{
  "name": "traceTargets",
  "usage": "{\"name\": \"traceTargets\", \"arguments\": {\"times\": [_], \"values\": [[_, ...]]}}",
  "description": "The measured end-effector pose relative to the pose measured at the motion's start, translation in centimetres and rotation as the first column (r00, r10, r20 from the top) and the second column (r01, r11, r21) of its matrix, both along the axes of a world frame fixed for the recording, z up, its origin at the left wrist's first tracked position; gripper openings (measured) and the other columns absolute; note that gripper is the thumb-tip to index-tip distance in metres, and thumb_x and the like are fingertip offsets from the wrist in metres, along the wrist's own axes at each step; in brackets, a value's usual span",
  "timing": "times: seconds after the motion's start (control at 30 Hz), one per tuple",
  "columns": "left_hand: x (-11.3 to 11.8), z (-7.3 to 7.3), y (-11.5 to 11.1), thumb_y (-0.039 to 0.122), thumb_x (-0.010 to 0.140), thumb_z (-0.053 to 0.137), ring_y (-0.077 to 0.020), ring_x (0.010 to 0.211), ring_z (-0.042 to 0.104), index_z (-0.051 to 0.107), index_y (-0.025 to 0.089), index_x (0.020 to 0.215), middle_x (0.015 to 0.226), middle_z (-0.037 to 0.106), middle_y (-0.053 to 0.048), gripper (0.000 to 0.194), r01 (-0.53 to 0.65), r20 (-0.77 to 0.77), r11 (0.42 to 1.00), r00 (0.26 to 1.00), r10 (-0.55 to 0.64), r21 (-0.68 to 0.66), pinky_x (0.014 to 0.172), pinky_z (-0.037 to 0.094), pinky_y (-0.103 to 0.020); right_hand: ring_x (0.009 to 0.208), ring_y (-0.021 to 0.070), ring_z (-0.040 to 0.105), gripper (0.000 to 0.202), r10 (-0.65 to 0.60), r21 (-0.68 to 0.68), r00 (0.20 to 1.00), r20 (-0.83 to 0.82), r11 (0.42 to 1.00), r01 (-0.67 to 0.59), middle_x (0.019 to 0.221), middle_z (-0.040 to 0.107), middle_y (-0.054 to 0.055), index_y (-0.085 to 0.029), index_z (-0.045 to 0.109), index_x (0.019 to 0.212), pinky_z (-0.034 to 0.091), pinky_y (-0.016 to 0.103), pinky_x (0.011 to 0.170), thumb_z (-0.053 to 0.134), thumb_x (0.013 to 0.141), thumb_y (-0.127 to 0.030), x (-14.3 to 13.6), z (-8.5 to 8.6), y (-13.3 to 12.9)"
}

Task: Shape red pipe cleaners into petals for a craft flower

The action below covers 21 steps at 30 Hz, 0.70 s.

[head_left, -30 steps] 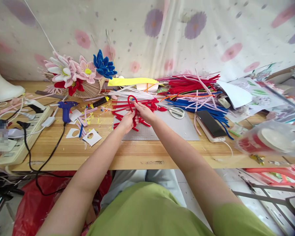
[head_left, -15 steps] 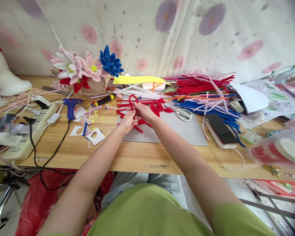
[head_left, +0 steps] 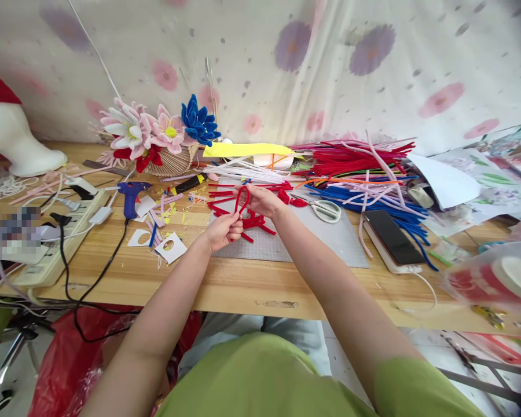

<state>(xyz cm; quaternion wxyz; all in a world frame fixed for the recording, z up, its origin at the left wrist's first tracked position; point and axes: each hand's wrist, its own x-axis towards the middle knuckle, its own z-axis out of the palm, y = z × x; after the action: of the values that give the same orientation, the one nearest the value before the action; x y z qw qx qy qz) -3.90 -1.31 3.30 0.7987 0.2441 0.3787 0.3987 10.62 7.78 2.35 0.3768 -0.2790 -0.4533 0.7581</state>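
My left hand is closed, pinching the lower end of a red pipe cleaner bent into a narrow upright loop. My right hand is at the loop's upper right side, its fingers against the red stem; some fingertips are hidden behind it. Under and around the hands, several red pipe cleaner pieces lie on a grey cutting mat. Just right of my right hand are a small red petal shape and scissors with pale handles.
Left are a blue glue gun, paper scraps and a power strip with cords. Fuzzy flowers stand behind. Bundles of coloured pipe cleaners lie at back right, near a phone and a bagged cup.
The red loop has turned and sits a little lower, closer to upright. My right hand has shifted right, apart from my left hand. The whole view has tilted slightly upward.
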Motion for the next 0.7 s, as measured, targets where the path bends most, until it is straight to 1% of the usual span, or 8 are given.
{"name": "traceTargets", "arguments": {"times": [0.1, 0.17, 0.27, 0.37, 0.43, 0.57, 0.63, 0.7], "values": [[0.0, -0.2, -0.1, 0.023, 0.09, 0.046, -0.0008, 0.037, 0.023, 0.047, 0.013, 0.07, 0.054, 0.023, 0.008, 0.022, -0.029, 0.002, 1.0, 1.0, 0.029, -0.008, 0.034, 0.016, -0.01, 0.096, 0.0135, 0.063, 0.02, 0.0, 0.007, 1.0, 0.006, 1.0, -0.001, 0.1, 0.07, 0.007, -0.018, 0.068, 0.088, 0.046, 0.03, 0.09, 0.053, 0.086, -0.031, -0.4, 0.1, 0.1], [0.0, -0.3, -0.2, 0.023, 0.09, 0.046, -0.0008, 0.037, 0.023, 0.046, 0.013, 0.07, 0.054, 0.023, 0.008, 0.022, -0.055, 0.014, 0.998, 0.998, 0.055, -0.005, 0.034, 0.016, -0.01, 0.097, 0.0139, 0.063, 0.021, 0.022, 0.023, 1.0, -0.009, 0.999, -0.022, 0.101, 0.07, 0.007, -0.018, 0.068, 0.089, 0.047, 0.031, 0.089, 0.056, 0.084, -0.034, -0.4, 0.1, -0.1], [0.1, -0.3, -0.4, 0.023, 0.091, 0.042, -0.0009, 0.037, 0.022, 0.046, 0.013, 0.07, 0.053, 0.022, 0.008, 0.024, -0.078, 0.02, 0.997, 0.997, 0.079, -0.015, 0.034, 0.016, -0.01, 0.093, 0.0135, 0.064, 0.019, 0.055, 0.038, 0.998, -0.044, 0.998, -0.053, 0.098, 0.071, 0.005, -0.02, 0.068, 0.089, 0.048, 0.029, 0.086, 0.065, 0.077, -0.034, -0.3, -0.1, -0.2], [0.3, -0.4, -0.5, 0.022, 0.093, 0.037, -0.0009, 0.036, 0.022, 0.045, 0.013, 0.07, 0.053, 0.022, 0.009, 0.025, -0.068, 0.003, 0.997, 0.998, 0.069, -0.029, 0.034, 0.014, -0.01, 0.081, 0.0121, 0.065, 0.02, -0.014, 0.013, 0.999, -0.049, 1.0, 0.015, 0.083, 0.072, 0.003, -0.018, 0.067, 0.08, 0.049, 0.025, 0.079, 0.074, 0.067, -0.032, -0.4, -0.6, -0.1], [0.5, -0.4, -0.5, 0.022, 0.093, 0.037, -0.0009, 0.036, 0.022, 0.045, 0.013, 0.071, 0.052, 0.022, 0.009, 0.025, -0.062, -0.014, 0.998, 0.998, 0.062, -0.02, 0.035, 0.014, -0.01, 0.074, 0.0114, 0.065, 0.021, -0.076, -0.015, 0.996, -0.038, 0.997, 0.076, 0.074, 0.071, 0.002, -0.018, 0.065, 0.076, 0.049, 0.024, 0.076, 0.076, 0.064, -0.032, -0.7, -0.8, 0.1], [0.8, -0.5, -0.5, 0.024, 0.092, 0.039, -0.0009, 0.036, 0.02, 0.047, 0.013, 0.073, 0.052, 0.021, 0.009, 0.023, -0.058, -0.054, 0.998, 0.997, 0.059, 0.009, 0.035, 0.013, -0.011, 0.064, 0.0098, 0.063, 0.016, -0.156, -0.1, 0.987, -0.02, 0.983, 0.154, 0.065, 0.067, 0.0, -0.017, 0.063, 0.072, 0.049, 0.023, 0.071, 0.074, 0.068, -0.028, -1.3, -0.7, 0.2], [0.9, -0.6, -0.5, 0.024, 0.091, 0.041, -0.0008, 0.036, 0.02, 0.048, 0.013, 0.073, 0.051, 0.021, 0.009, 0.022, -0.06, -0.071, 0.998, 0.996, 0.062, 0.029, 0.035, 0.013, -0.011, 0.062, 0.0085, 0.062, 0.01, -0.191, -0.157, 0.981, -0.027, 0.97, 0.184, 0.062, 0.066, -0.001, -0.016, 0.062, 0.071, 0.049, 0.022, 0.069, 0.07, 0.073, -0.022, -1.5, -0.5, 0.1], [1.0, -0.6, -0.5, 0.024, 0.091, 0.043, -0.0007, 0.036, 0.02, 0.048, 0.013, 0.073, 0.051, 0.022, 0.01, 0.021, -0.063, -0.083, 0.997, 0.994, 0.067, 0.049, 0.035, 0.014, -0.011, 0.059, 0.0074, 0.061, 0.01, -0.227, -0.208, 0.973, -0.046, 0.955, 0.213, 0.059, 0.065, -0.002, -0.016, 0.06, 0.068, 0.049, 0.021, 0.067, 0.064, 0.077, -0.015, -1.7, -0.2, -0.1]]}}
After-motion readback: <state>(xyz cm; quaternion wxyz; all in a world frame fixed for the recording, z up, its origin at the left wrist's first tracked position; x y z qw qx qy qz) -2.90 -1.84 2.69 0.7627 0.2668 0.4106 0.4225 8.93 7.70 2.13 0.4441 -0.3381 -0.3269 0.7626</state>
